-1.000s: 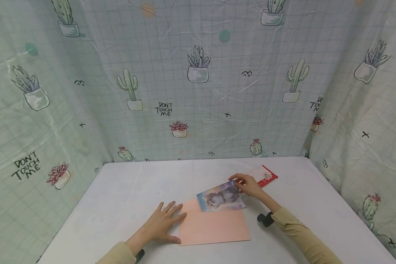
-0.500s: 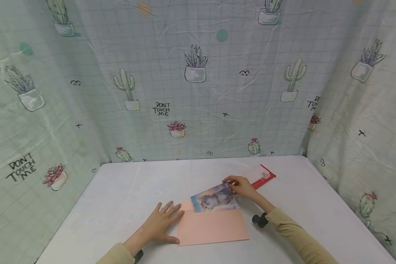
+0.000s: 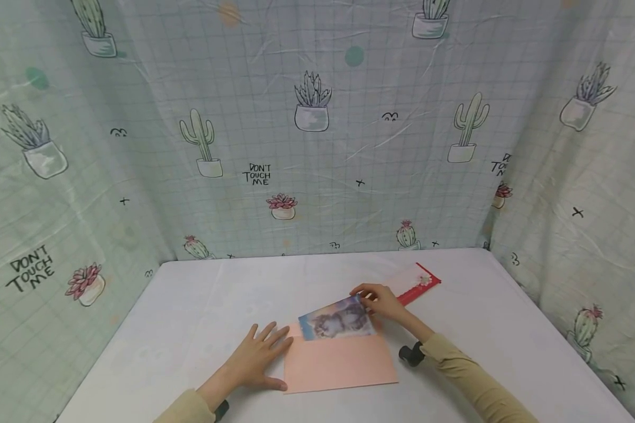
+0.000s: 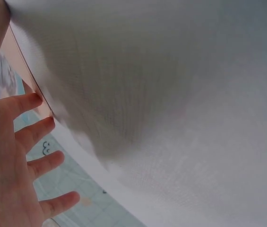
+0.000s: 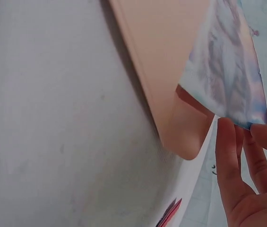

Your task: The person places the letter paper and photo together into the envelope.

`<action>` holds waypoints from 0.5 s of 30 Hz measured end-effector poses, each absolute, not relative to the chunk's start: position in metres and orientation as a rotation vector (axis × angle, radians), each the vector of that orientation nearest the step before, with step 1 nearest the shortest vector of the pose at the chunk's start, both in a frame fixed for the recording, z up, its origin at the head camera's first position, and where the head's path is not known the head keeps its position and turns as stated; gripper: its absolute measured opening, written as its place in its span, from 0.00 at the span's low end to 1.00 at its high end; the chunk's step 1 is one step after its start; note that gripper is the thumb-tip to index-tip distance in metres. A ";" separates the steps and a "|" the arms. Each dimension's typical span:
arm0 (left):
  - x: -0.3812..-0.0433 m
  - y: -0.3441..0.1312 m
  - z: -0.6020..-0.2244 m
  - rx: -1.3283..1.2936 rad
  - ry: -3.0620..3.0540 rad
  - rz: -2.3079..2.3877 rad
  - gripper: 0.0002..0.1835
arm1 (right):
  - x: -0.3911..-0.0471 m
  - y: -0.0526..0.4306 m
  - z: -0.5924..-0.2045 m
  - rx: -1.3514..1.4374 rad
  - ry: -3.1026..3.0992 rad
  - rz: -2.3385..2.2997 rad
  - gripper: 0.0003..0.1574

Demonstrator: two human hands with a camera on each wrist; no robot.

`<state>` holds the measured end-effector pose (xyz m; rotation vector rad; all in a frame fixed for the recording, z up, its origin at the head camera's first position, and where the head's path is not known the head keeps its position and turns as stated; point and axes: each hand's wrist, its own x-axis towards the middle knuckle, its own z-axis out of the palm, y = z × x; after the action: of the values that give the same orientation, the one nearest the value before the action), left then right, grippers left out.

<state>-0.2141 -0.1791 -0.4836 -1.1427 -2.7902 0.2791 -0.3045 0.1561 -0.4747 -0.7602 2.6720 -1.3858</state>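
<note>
A pink envelope (image 3: 341,364) lies on the white table with its flap side away from me. My left hand (image 3: 254,358) rests at its left edge, fingers spread and straight, thumb near the lower left corner. The left wrist view shows those fingertips (image 4: 46,124) right at the envelope's edge. Thumb and fingers of my right hand (image 3: 383,302) pinch the upper right corner of a postcard (image 3: 336,320) with a fluffy animal picture. The postcard tilts, its lower edge meeting the envelope's mouth. In the right wrist view, one postcard corner (image 5: 204,90) overlaps the opening.
Behind my right hand lies a red-edged, pale packet with a flower print (image 3: 420,285), partly covered by the hand. A dark wrist camera (image 3: 411,354) sits under my right wrist. A cactus-print curtain (image 3: 317,176) surrounds the white table (image 3: 201,305).
My right hand has carried the postcard slightly left and down toward the envelope's mouth, uncovering more of the red-edged packet. My left hand has stayed at the envelope's left edge.
</note>
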 end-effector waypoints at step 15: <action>-0.212 -0.178 -0.480 -1.155 -2.774 0.237 0.48 | -0.298 0.157 -0.474 -0.912 2.670 -1.197 0.18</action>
<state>-0.2123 -0.1783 -0.4795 -1.1549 -2.7741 0.2365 -0.2984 0.1574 -0.4738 -0.9123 2.6704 -1.1968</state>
